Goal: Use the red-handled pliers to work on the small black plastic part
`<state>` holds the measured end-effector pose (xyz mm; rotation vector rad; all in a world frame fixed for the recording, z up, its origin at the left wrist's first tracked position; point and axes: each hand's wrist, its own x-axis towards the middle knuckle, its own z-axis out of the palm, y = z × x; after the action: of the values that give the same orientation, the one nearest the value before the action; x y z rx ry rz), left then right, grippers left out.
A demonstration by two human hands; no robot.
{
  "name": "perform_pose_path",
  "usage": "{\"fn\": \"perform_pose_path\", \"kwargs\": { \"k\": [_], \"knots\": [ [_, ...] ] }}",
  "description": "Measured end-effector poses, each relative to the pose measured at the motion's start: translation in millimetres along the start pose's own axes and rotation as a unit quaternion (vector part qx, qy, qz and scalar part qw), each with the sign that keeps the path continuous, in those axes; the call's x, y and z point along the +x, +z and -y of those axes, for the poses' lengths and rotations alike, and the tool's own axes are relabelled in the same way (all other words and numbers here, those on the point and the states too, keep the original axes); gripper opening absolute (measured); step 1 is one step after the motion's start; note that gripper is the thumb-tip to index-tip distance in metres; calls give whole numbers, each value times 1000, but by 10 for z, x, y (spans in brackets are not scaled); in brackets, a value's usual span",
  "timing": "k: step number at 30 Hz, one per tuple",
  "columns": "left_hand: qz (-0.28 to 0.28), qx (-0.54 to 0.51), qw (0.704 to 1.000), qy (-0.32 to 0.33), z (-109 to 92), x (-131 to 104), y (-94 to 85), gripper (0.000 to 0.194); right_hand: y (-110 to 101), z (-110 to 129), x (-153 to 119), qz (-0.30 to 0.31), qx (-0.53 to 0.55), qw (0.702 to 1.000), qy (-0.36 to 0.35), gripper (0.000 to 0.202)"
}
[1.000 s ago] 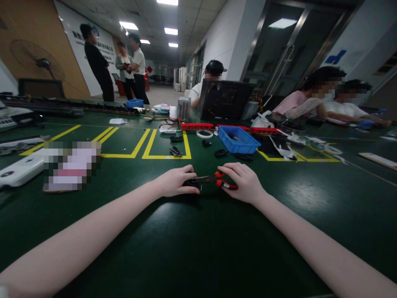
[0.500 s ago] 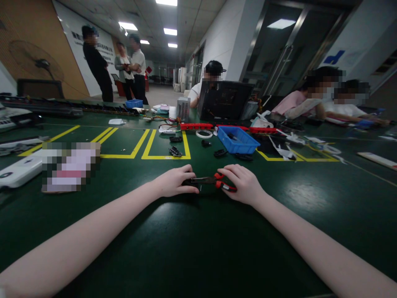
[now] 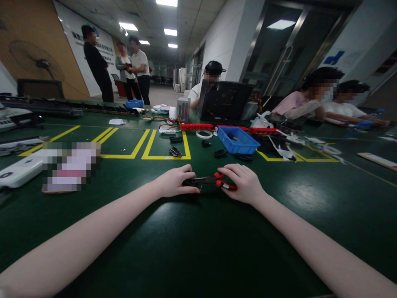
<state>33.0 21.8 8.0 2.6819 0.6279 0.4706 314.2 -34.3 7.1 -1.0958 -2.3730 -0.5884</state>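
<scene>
My right hand (image 3: 243, 184) is closed around the red handles of a pair of pliers (image 3: 221, 181), whose dark jaws point left. Between the thumb and fingers of my left hand (image 3: 178, 181) is a small black part (image 3: 188, 182), mostly covered by the fingers. The jaw tips meet this part; exactly where they grip it is hidden. A thin pale sliver shows just below the jaws, near the left thumb. Both hands are low over the green table (image 3: 198, 244).
Beyond my hands lie several black plastic parts (image 3: 175, 152), a blue bin (image 3: 238, 140) and a roll of white tape (image 3: 204, 134). A white device (image 3: 23, 169) lies at the left. A person sits behind a black computer case (image 3: 225, 101); others sit at the right.
Hands, pliers and black part stay almost in place. The red handles look slightly further apart. In the background, a standing person has shifted a little.
</scene>
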Motion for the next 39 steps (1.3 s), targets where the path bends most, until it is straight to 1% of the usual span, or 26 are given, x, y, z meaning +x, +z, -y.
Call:
{"fn": "perform_pose_path", "kwargs": {
  "k": [6,12,15,23,27,33,39],
  "knots": [
    [-12,4,1000,1,-30,-16,0,40,3,-7,15,16,68,997,19,40],
    [-6,9,1000,4,-22,-12,0,39,-2,12,23,40,112,992,35,36],
    [-13,9,1000,3,-46,-22,-9,38,-5,12,23,39,103,993,36,35],
    [-23,12,1000,10,-38,-27,10,36,11,-3,12,-1,42,999,18,42],
    [-20,12,1000,7,-28,-22,12,37,17,-7,7,0,35,999,8,43],
    [4,9,1000,1,-8,-8,-5,40,-2,16,11,13,40,999,7,35],
    [2,9,1000,6,7,-4,-6,41,-10,28,0,15,26,1000,2,35]
  ]
}}
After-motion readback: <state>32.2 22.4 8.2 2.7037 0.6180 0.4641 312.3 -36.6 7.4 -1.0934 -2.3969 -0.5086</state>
